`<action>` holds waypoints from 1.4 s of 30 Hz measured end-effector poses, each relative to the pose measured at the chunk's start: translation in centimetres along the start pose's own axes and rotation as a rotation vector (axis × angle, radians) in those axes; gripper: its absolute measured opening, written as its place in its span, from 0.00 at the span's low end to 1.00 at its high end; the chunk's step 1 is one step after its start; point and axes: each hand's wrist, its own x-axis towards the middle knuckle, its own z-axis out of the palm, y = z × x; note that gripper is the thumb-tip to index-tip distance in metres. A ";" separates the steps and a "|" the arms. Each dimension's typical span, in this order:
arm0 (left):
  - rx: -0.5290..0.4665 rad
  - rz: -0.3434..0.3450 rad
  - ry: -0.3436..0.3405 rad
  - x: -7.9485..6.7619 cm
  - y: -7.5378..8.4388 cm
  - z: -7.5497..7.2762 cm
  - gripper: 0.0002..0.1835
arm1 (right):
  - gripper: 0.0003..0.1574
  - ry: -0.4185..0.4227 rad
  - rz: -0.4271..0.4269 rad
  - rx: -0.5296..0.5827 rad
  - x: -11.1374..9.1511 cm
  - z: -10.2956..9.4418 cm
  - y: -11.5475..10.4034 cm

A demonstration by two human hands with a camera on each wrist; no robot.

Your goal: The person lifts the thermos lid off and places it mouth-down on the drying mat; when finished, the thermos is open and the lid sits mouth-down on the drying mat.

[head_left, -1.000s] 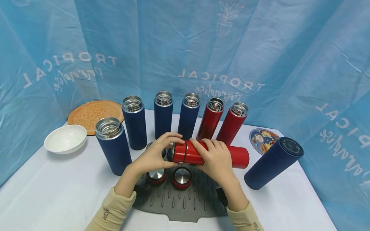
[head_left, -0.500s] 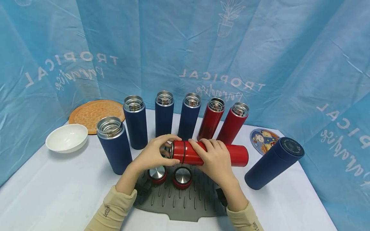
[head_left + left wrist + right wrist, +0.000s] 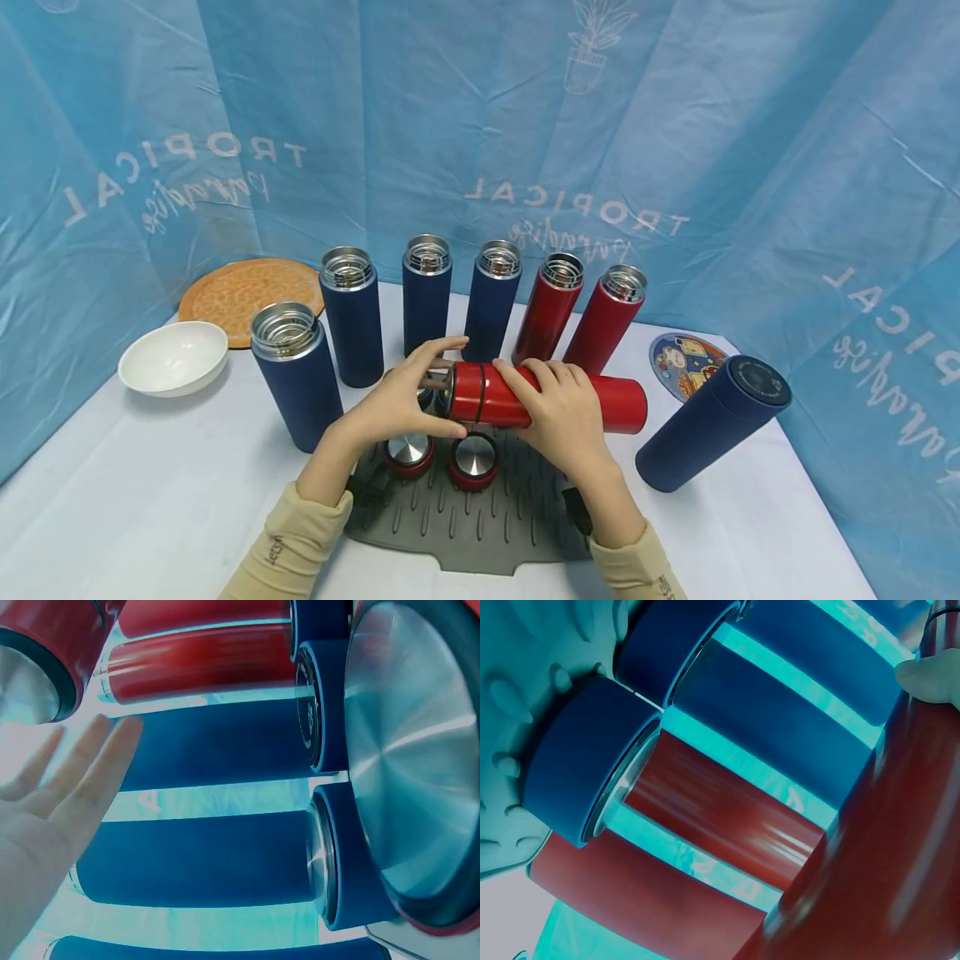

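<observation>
A red thermos (image 3: 618, 406) with its lid on lies sideways over the grey mat in the head view. My right hand (image 3: 562, 412) grips it around the body; its thumb tip shows against the red wall in the right wrist view. My left hand (image 3: 390, 404) is spread around the lid end, thumb below and index finger above. In the left wrist view its fingers (image 3: 90, 765) are straight and apart from the steel-topped lid (image 3: 30, 682). Two red lids with steel tops, one left (image 3: 408, 451) and one right (image 3: 474, 458), sit below on the mat. Blue lids (image 3: 592, 757) lie behind them.
Several open blue thermoses (image 3: 356, 333) and two open red ones (image 3: 547, 317) stand in an arc behind the mat (image 3: 480, 533). A lidded blue thermos (image 3: 701, 433) stands right. A white bowl (image 3: 172, 358), a waffle-patterned mat (image 3: 240, 296) and a cartoon coaster (image 3: 678, 358) lie farther out.
The left hand's thumb and fingers have spread off the lid of the red thermos. My right hand keeps its grip, and the thermos stays nearly in place.
</observation>
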 end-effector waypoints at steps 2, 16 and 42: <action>0.025 0.084 0.000 0.0 0.0 0.1 0.46 | 0.57 0.000 0.015 0.009 0.0 0.0 0.1; 0.012 0.015 0.047 -0.2 -0.1 0.1 0.36 | 0.58 -0.003 0.011 0.022 0.0 -0.1 0.0; 0.045 0.188 0.059 0.2 -0.3 0.5 0.35 | 0.57 -0.002 0.019 0.022 0.0 -0.3 0.4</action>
